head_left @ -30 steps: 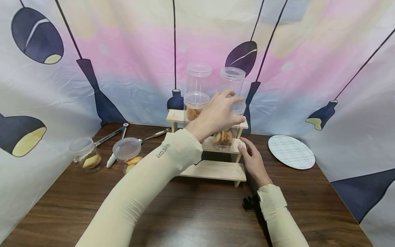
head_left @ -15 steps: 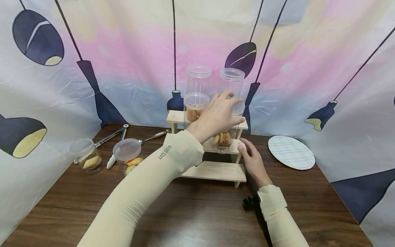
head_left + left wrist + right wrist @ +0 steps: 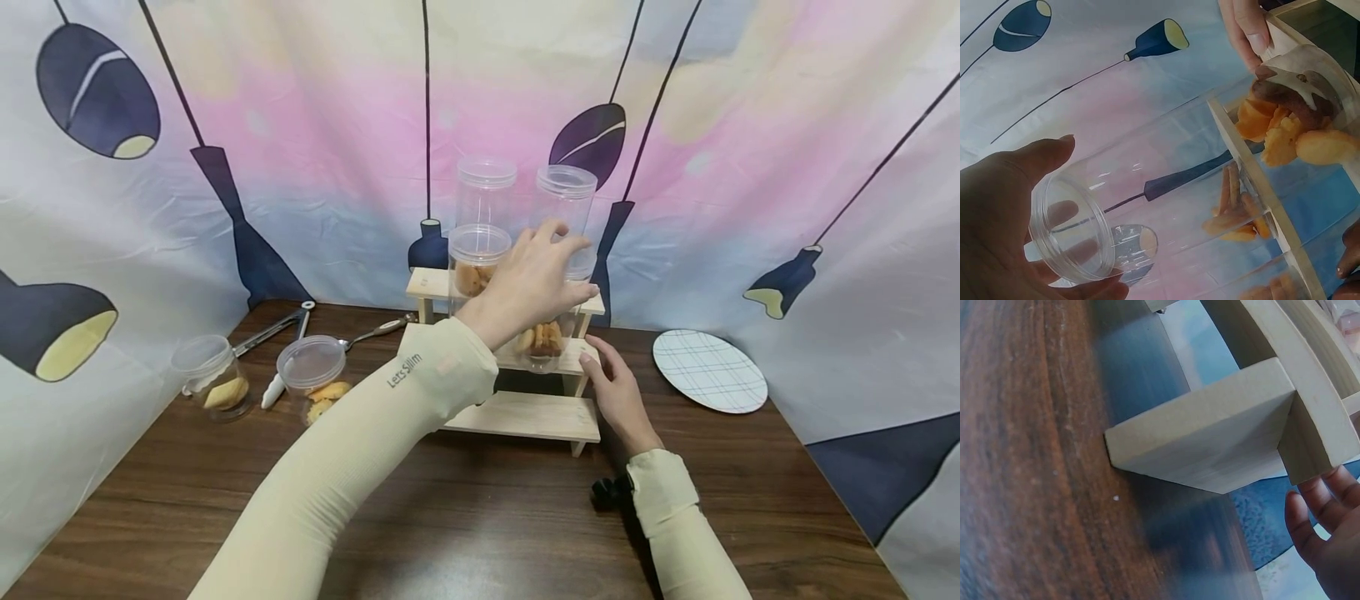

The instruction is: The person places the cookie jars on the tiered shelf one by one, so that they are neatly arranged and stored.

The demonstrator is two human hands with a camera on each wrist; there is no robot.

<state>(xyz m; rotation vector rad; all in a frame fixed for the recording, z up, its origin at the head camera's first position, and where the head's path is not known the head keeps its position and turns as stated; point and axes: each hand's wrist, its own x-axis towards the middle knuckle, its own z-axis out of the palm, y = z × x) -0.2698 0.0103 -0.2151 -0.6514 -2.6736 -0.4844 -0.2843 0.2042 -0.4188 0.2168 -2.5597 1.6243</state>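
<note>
In the head view my left hand [image 3: 528, 275] reaches over a tall clear jar [image 3: 542, 340] with cookies at its bottom. The left wrist view shows thumb and fingers gripping around its clear lid [image 3: 1079, 228]. The jar stands on the middle tier of a stepped wooden rack [image 3: 521, 412]; its base is partly covered by the hand and sleeve. My right hand [image 3: 621, 396] is at the right end of that tier, and in the right wrist view its fingertips [image 3: 1317, 497] touch the wood's end edge.
Another cookie jar [image 3: 472, 279] stands left of the held one, with two clear jars [image 3: 486, 196] behind on the top tier. Two shorter cookie jars [image 3: 225, 392], tongs [image 3: 270, 329] and a metal-ended utensil [image 3: 382, 327] lie left. A checked plate [image 3: 708, 371] is at right.
Both hands hold almost the same places as before. The held jar and the rack show no clear movement; only the head view shifts slightly.
</note>
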